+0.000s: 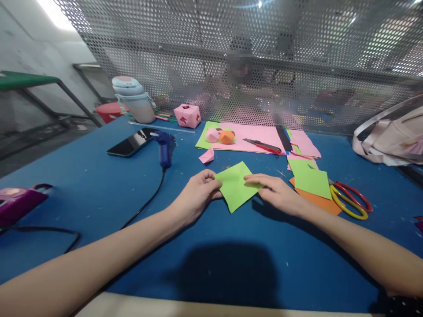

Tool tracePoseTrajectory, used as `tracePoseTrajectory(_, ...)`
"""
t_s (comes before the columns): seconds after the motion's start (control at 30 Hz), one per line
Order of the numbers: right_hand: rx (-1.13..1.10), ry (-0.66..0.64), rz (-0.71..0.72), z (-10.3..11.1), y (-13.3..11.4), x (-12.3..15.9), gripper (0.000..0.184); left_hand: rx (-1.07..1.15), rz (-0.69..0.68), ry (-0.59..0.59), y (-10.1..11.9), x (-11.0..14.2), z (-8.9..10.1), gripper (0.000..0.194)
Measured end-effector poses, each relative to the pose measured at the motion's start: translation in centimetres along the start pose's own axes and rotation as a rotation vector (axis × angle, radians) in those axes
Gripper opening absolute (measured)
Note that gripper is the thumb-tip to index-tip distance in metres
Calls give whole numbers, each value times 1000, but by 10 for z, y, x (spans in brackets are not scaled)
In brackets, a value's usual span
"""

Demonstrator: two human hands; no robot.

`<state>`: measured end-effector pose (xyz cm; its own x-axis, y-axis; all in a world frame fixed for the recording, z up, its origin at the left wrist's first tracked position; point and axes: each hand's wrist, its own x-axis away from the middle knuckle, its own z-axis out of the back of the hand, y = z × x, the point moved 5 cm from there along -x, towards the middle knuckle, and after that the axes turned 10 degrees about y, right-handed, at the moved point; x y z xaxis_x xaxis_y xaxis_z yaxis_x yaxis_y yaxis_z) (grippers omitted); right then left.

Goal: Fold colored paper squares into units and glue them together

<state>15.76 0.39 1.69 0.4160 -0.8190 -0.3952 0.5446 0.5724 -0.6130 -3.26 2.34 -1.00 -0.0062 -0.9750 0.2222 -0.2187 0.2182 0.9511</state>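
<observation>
A square of light green paper (238, 187) is held just over the blue table, turned so a corner points toward me. A faint crease crosses its middle. My left hand (200, 193) pinches the left corner between thumb and fingers. On the right side, my right hand (276, 192) has its fingers over the sheet's edge, the thumb partly hidden below. Behind the paper lies a small folded pink paper piece (207, 156). To the right, more green paper squares (310, 179) rest on an orange sheet (319, 201), beside scissors (352, 200) with red and yellow handles.
A blue glue gun (164, 149) with a trailing cord and a phone (130, 143) lie left. Farther back are a bottle (135, 101), a pink paper ball (187, 116), pink sheets (254, 132) and a cutter (262, 145). A perforated metal screen (205, 57) bounds the table.
</observation>
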Motion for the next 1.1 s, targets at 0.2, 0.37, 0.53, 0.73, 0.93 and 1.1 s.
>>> tracePoseTrajectory(0.2, -197, 296, -323, -2, 24, -1, 48, 2, 98, -77, -10, 13, -12, 21)
tracePoseTrajectory(0.37, -338, 183, -360, -9, 33, -2, 43, -246, -63, -114, -7, 10, -11, 16)
tracePoseTrajectory(0.53, -286, 218, -305, -5, 32, -4, 40, -587, -346, -109, 6, 4, -5, 15)
tracePoseTrajectory(0.73, -232, 181, -298, -3, 28, -5, 30, -806, -540, -118, 10, 6, -4, 15)
tracePoseTrajectory(0.93, -45, 129, -206, -3, 26, -2, 6, -1002, -686, -143, 16, 7, -7, 21)
tracePoseTrajectory(1.1, 64, 130, 51, -11, 20, 1, 17, -1088, -824, -253, 19, 7, -10, 18)
